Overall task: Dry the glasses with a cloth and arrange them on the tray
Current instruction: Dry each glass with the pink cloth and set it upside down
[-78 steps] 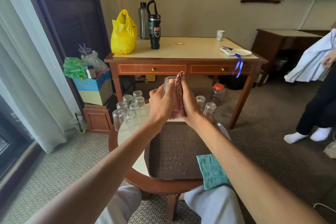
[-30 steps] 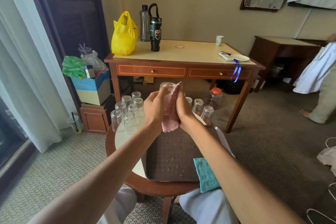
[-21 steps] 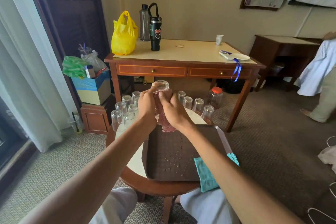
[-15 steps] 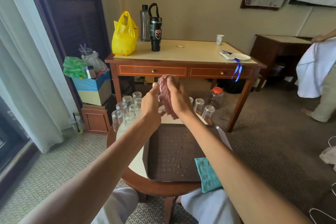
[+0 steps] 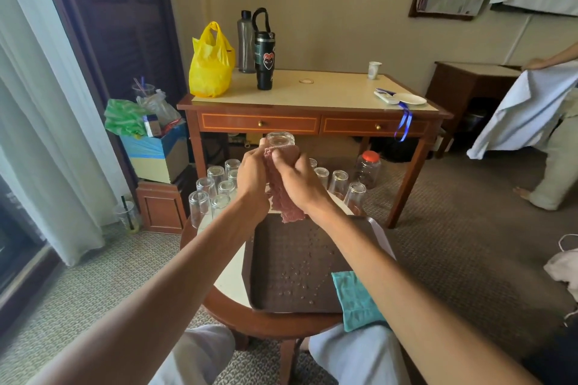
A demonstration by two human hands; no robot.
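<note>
I hold a clear glass upside down above the round table, its thick base poking up over my fingers. My left hand grips its side. My right hand wraps a pink cloth around the glass, and the cloth's end hangs down over the tray's far edge. The brown tray lies below, dotted with water drops and holding no glasses. Several upturned glasses stand left of the tray, and more glasses line up behind it on the right.
A teal cloth lies at the tray's near right corner. The round wooden table is between my knees. Behind stands a desk with a yellow bag and bottles. A person with a white garment stands at far right.
The cloth slid down from over the glass, so the glass base now shows above my hands. My right hand has turned around the glass. The person at the right moved.
</note>
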